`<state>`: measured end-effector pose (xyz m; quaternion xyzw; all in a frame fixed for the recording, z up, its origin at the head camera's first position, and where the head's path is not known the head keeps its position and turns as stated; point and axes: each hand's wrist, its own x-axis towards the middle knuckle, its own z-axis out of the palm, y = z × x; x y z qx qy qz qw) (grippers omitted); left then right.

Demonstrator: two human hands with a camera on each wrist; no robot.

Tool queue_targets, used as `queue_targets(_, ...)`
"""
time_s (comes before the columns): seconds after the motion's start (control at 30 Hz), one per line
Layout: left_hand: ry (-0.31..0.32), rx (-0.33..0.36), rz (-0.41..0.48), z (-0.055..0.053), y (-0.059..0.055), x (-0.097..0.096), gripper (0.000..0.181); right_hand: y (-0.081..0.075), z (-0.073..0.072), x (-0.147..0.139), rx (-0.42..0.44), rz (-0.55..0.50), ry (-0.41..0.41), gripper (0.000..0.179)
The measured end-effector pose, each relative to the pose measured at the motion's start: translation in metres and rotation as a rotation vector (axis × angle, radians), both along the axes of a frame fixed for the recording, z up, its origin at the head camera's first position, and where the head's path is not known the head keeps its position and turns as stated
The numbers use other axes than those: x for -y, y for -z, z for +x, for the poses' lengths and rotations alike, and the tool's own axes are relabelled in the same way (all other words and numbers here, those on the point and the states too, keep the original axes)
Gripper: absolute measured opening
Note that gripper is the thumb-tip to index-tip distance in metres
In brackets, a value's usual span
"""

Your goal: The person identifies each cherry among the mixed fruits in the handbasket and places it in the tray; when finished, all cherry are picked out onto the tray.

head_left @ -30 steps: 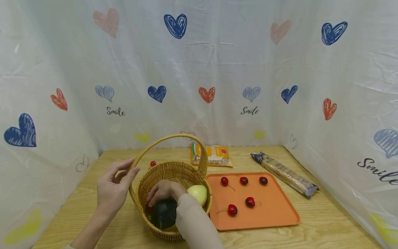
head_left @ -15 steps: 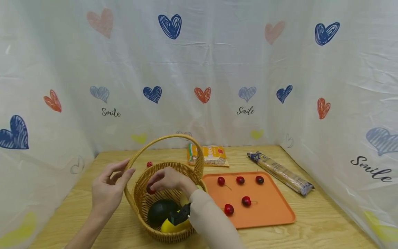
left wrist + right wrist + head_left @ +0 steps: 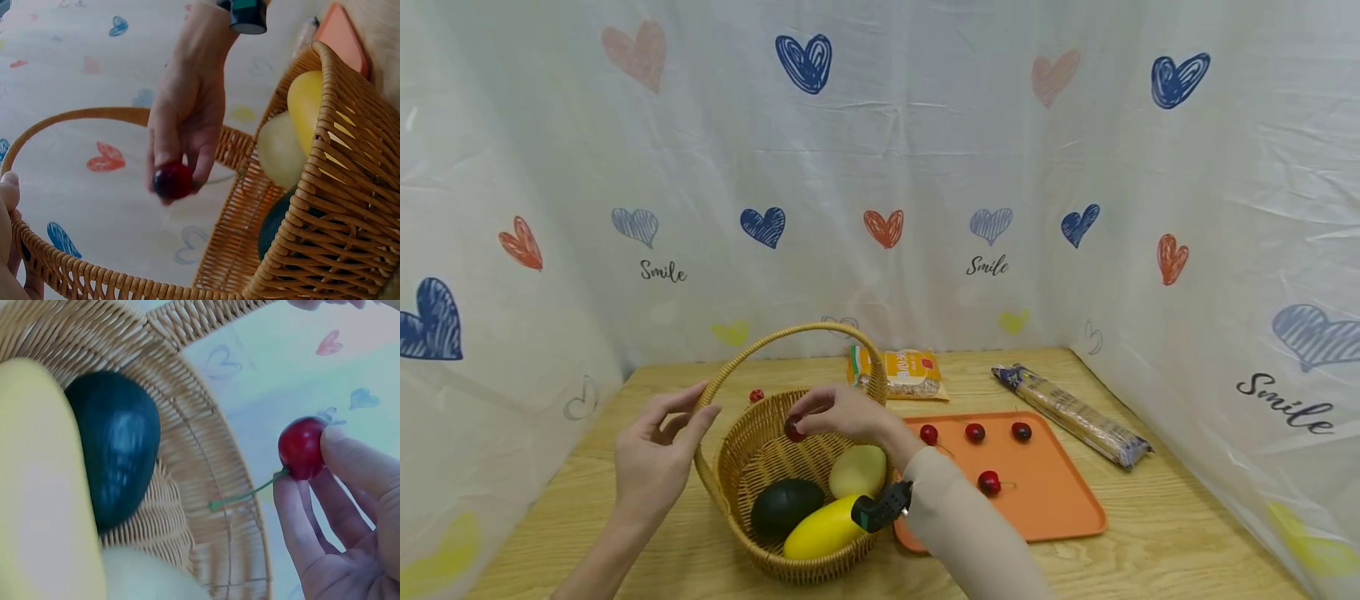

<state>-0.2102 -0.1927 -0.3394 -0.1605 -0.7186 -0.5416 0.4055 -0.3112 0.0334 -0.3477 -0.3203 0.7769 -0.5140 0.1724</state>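
Note:
A wicker basket (image 3: 760, 558) stands at the near centre, its tall handle (image 3: 805, 331) raised. My left hand (image 3: 655, 458) pinches that handle on its left side between thumb and fingers. Over the basket's far half, my right hand (image 3: 850, 414) holds a red cherry (image 3: 302, 449) with a green stem between thumb and fingertips. Inside the basket lie a dark green, avocado-like fruit (image 3: 786, 506), a smooth yellow oblong fruit (image 3: 822, 529) and a pale green round fruit (image 3: 857, 472).
An orange tray (image 3: 1045, 504) with several cherries sits right of the basket, partly behind my right sleeve. Behind are an orange food bag (image 3: 913, 375) and a long clear packet (image 3: 1075, 417). A small red patterned thing (image 3: 756, 396) lies behind the basket.
My right hand has risen from the basket's bottom with the cherry and moved right. The fruits below have come into full sight. My left hand keeps its hold on the handle.

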Motion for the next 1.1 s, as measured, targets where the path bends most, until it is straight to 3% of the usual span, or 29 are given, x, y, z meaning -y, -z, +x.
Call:
queue_targets(0.07, -0.006, 0.002, -0.005, 0.0, 0.0, 0.0, 0.029, 0.0, 0.0, -0.012, 0.013, -0.025, 0.004, 0.021)
queue_targets(0.17, -0.008, 0.001, -0.011, 0.0, 0.0, 0.0, 0.029, 0.001, -0.001, -0.037, 0.098, -0.105, 0.007, 0.024)
queue_targets(0.37, -0.003, -0.004, -0.008, -0.001, -0.002, 0.0, 0.028, 0.005, -0.003, -0.102, 0.2, -0.174, 0.044, 0.028)
queue_targets(0.77, -0.011, 0.013, 0.02, 0.0, -0.001, 0.001, 0.028, 0.025, 0.001, -0.232, 0.207, -0.114, 0.264, 0.034)
queue_targets(1.1, -0.004, 0.007, 0.027, 0.0, -0.002, 0.0, 0.028, 0.039, 0.023, -0.31, 0.226, -0.091, 0.329, 0.033)
